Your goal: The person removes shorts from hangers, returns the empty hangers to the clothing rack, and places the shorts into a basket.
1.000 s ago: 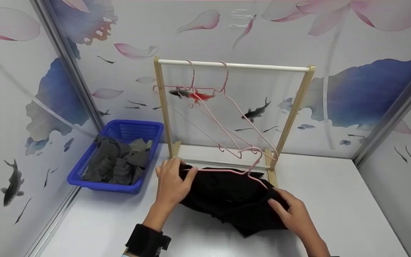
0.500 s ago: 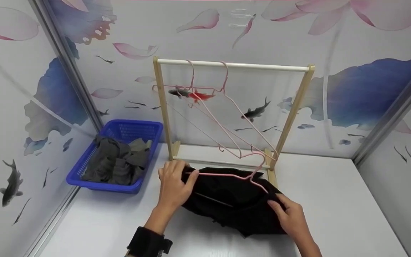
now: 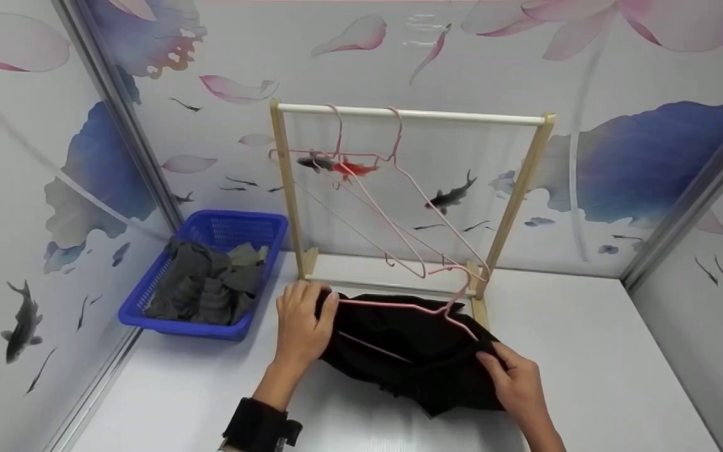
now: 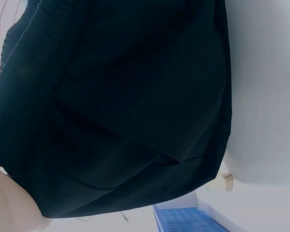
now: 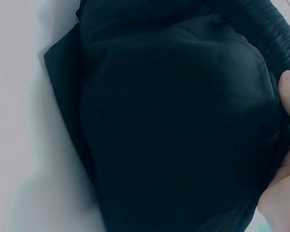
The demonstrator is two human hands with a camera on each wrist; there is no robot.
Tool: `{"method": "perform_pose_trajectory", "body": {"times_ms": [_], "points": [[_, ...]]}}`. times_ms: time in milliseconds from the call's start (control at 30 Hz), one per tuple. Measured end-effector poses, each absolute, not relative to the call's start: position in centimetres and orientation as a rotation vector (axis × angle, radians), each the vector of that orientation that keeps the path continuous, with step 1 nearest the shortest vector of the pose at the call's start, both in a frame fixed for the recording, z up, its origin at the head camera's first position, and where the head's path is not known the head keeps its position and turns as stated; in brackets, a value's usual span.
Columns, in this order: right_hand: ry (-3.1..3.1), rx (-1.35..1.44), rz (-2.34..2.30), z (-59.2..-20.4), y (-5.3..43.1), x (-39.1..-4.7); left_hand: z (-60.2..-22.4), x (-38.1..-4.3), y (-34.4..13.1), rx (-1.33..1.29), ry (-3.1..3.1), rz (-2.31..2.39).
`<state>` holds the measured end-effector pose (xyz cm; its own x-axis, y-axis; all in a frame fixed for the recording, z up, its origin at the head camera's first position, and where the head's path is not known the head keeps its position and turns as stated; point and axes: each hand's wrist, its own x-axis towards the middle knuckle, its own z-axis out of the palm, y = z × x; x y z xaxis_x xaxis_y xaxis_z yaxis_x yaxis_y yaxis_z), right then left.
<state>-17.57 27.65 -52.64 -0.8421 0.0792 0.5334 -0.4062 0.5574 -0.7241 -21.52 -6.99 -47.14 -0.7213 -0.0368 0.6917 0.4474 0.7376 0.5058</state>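
Black shorts (image 3: pixel 418 376) with a gathered elastic waistband (image 5: pixel 261 29) are held up in front of the rack, waist opening upward. Inside that opening sits a pink hanger (image 3: pixel 393 305), its hook rising toward the rack and its lower bar crossing the dark interior. My left hand (image 3: pixel 302 323) grips the left end of the waistband, thumb on the near side, where the hanger's tip goes out of sight. At the other end, my right hand (image 3: pixel 515 380) pinches the waistband between thumb and fingers beside the hanger's right shoulder. The left wrist view shows a stitched slanted fold (image 4: pixel 135 135) on the cloth.
A rack with wooden legs (image 3: pixel 518 194) and a white rail (image 3: pixel 462 117) stands just behind the shorts. Pink hangers (image 3: pixel 415 176) hang from its rail. To the left, a blue basket (image 3: pixel 242 227) holds crumpled grey clothes (image 3: pixel 208 282). Printed wall panels enclose the white table (image 3: pixel 600 351).
The hanger's hook has shifted a little right and down, and its lower bar now shows inside the waist opening. My left thumb has moved slightly left; my right hand remains on the waistband.
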Motion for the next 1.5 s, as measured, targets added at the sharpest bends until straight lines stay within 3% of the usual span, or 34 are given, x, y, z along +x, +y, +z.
{"method": "perform_pose_trajectory", "body": {"times_ms": [1500], "points": [[-2.288, 0.241, 1.342, -52.4, 28.3, -16.9, -45.7, -23.4, -8.5, 0.035, -2.379, -1.352]]}}
